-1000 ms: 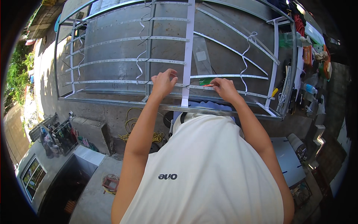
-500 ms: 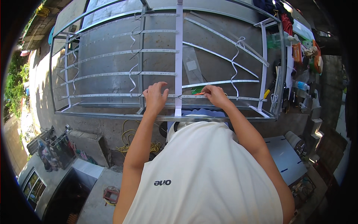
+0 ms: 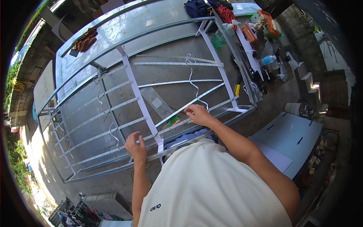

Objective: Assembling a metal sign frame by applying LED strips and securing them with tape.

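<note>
A long metal frame (image 3: 124,93) lies in front of me, crossed by a white bar (image 3: 141,99) and several narrow white LED light strips (image 3: 180,82). My left hand (image 3: 136,146) is open, its fingers apart, beside the nearest strip left of the white bar. To the right of that bar, my right hand (image 3: 198,114) is closed with bent fingers over the nearest strips. Whatever its fingertips hold, if anything, is hidden. White wire (image 3: 195,86) links strips on the right side. A clear plastic packet (image 3: 155,101) with a green and orange end lies under the strips.
Past the frame, a brown leather-like item (image 3: 86,39) rests on a shiny metal sheet (image 3: 124,22). Boxes (image 3: 250,32), red cord (image 3: 226,14) and a plastic bottle (image 3: 268,59) crowd the right end. A pale panel (image 3: 289,142) lies to my right.
The view has turned, so the frame now slants up to the right. My right hand has lifted off the nearest strip's orange spot; my left hand stays by the near edge.
</note>
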Tool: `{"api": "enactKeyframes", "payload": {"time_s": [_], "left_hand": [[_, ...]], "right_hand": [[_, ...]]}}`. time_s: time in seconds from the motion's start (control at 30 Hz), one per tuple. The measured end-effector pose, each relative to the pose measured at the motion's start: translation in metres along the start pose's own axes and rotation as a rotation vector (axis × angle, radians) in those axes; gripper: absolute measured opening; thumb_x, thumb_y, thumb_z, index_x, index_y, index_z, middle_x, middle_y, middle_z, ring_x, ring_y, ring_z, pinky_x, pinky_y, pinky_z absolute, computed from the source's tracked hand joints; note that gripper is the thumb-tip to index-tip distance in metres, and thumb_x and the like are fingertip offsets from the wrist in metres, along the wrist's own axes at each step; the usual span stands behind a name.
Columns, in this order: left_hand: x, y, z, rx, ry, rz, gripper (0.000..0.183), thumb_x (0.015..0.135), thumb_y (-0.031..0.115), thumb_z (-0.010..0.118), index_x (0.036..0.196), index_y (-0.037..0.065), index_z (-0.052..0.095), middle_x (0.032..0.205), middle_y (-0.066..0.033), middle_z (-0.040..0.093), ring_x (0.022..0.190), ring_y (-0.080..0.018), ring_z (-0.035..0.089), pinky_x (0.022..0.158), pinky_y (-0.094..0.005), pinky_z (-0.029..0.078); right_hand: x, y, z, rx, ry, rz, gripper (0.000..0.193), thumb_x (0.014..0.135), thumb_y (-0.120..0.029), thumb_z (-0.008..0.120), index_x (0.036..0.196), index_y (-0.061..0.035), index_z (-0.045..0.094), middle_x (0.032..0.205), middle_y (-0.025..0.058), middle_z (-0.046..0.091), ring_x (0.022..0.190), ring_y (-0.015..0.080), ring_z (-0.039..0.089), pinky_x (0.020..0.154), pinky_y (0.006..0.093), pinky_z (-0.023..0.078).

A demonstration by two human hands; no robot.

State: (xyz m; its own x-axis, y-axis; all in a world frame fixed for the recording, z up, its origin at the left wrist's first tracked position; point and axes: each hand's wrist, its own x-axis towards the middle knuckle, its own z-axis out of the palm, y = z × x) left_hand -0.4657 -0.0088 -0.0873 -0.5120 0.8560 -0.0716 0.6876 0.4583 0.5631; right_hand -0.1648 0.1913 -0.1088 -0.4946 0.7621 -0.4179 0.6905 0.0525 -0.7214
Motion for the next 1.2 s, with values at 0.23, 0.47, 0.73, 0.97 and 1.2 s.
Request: {"api": "enactKeyframes", "payload": {"time_s": [0.23,0.47,0.73,0.97,1.2], "left_hand": [[-0.013,0.031,-0.002,0.059,0.060,0.086,0.023,0.088,0.005,0.068,0.110,0.010,0.066,0.113,-0.0073,0.067,0.113,-0.0286,0.060,0.101,-0.0424,0.037],[-0.037,0.027,0.016,0.144,0.232,-0.088,0.015,0.088,0.006,0.065,0.103,0.007,0.066,0.107,-0.0107,0.064,0.108,-0.0325,0.059,0.096,-0.0429,0.042],[-0.027,0.026,0.036,0.214,0.349,-0.149,0.012,0.085,0.012,0.071,0.097,0.013,0.067,0.102,-0.0063,0.063,0.106,-0.0287,0.059,0.095,-0.0440,0.043],[-0.036,0.034,0.032,0.253,0.470,-0.251,0.011,0.086,0.016,0.069,0.096,0.014,0.066,0.104,-0.0055,0.064,0.107,-0.0274,0.060,0.094,-0.0442,0.043],[-0.035,0.034,0.031,0.182,0.451,-0.221,0.012,0.086,0.017,0.068,0.098,0.014,0.066,0.104,-0.0055,0.063,0.106,-0.0265,0.060,0.097,-0.0436,0.042]], "right_hand": [[-0.035,0.029,-0.013,-0.011,0.079,-0.093,0.016,0.093,-0.016,0.065,0.104,-0.0074,0.073,0.101,0.0107,0.073,0.102,0.0318,0.067,0.093,0.0462,0.049],[-0.045,0.032,-0.065,0.035,0.088,-0.191,0.013,0.095,-0.015,0.065,0.102,-0.0070,0.071,0.098,0.0106,0.072,0.100,0.0322,0.067,0.091,0.0451,0.049],[-0.065,0.061,-0.078,0.065,-0.012,-0.355,0.012,0.092,-0.005,0.065,0.101,-0.0035,0.072,0.096,0.0140,0.073,0.091,0.0335,0.068,0.083,0.0429,0.051],[-0.069,0.030,-0.060,0.013,-0.154,-0.571,0.011,0.091,-0.004,0.065,0.100,-0.0034,0.072,0.096,0.0137,0.073,0.088,0.0334,0.069,0.083,0.0430,0.051],[-0.079,0.016,-0.024,-0.171,-0.084,-0.651,0.007,0.093,-0.009,0.067,0.096,-0.0051,0.071,0.094,0.0125,0.072,0.088,0.0333,0.068,0.084,0.0456,0.049]]}}
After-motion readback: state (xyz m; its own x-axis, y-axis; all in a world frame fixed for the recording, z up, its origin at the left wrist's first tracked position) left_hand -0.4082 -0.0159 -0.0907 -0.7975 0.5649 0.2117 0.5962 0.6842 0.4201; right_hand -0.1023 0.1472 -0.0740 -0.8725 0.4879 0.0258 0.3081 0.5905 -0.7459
